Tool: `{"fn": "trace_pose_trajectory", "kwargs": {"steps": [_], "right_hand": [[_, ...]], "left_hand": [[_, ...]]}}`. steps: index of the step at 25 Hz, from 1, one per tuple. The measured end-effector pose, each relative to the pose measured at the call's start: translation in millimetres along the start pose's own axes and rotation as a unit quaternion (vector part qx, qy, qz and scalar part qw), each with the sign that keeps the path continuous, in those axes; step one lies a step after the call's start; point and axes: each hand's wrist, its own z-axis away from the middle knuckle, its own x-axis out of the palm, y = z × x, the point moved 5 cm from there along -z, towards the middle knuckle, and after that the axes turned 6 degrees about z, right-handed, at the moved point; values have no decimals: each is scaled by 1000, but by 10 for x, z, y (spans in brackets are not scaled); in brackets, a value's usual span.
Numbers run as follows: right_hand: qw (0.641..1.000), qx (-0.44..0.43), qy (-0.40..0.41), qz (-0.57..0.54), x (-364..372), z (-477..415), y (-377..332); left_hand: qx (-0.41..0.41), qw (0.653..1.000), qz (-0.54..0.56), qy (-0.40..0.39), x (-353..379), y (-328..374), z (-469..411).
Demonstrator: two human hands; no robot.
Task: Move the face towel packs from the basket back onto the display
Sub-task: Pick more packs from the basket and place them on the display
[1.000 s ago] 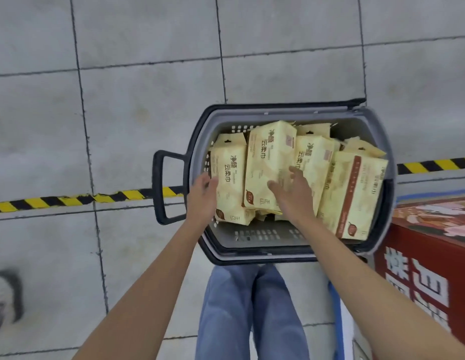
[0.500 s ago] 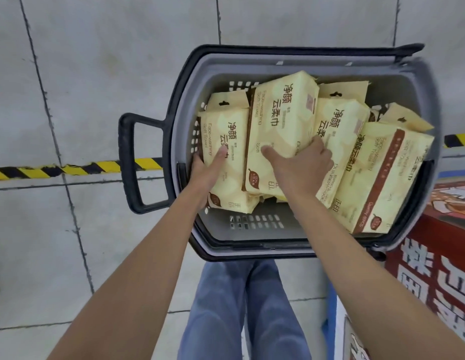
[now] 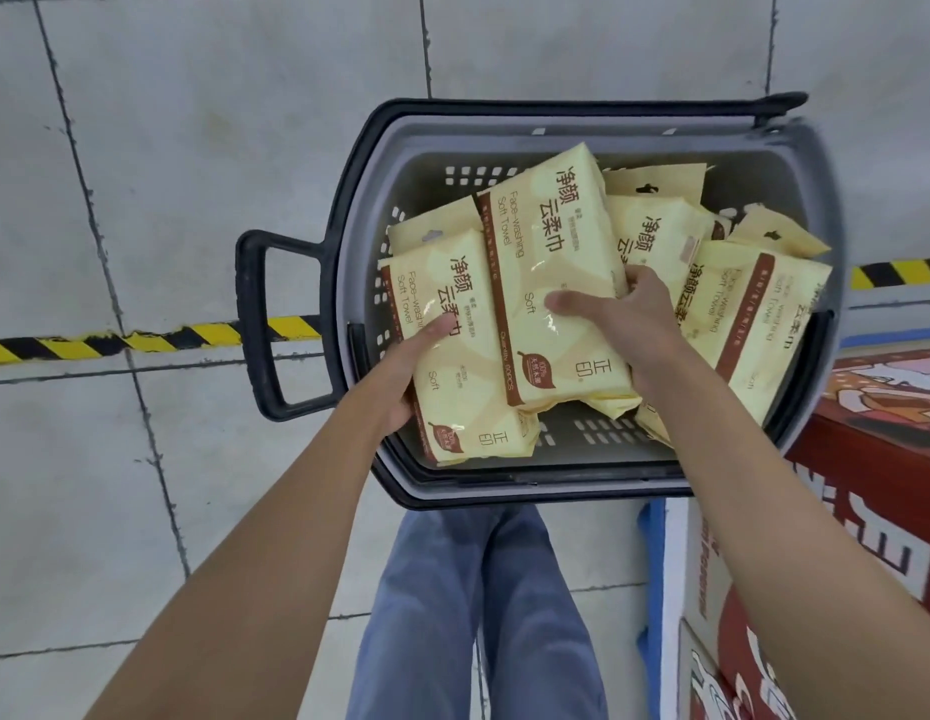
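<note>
Left pack (image 3: 455, 392) and middle pack (image 3: 551, 252) raised slightly in basket (image 3: 504, 128); left grip (image 3: 396, 377) clamps the first, right grip (image 3: 629, 324) the second

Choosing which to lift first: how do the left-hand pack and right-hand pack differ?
The left-hand pack sits nearer, partly under the right-hand pack, which overlaps its edge. The left hand grips its pack's left edge; the right hand grips its pack's right edge. Same yellow printing.

Grey tiled floor (image 3: 193, 148), yellow-black hazard tape (image 3: 141, 340)
</note>
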Motion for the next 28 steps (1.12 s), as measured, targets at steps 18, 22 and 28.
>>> {"fn": "trace_pose_trajectory", "kwargs": {"steps": [18,22,28], "right_hand": [[977,-72,-46,-194,-1516,2679,100],[964,-103,-65,-235,-1718,3174,361],[955,-103,-56,-272,-1829,3646,967]], "left_hand": [[178,980,86,19,243,150,3328],[206,974,93,-13,296,-83,3914],[219,973,66,-33,305,-380,4337]]}}
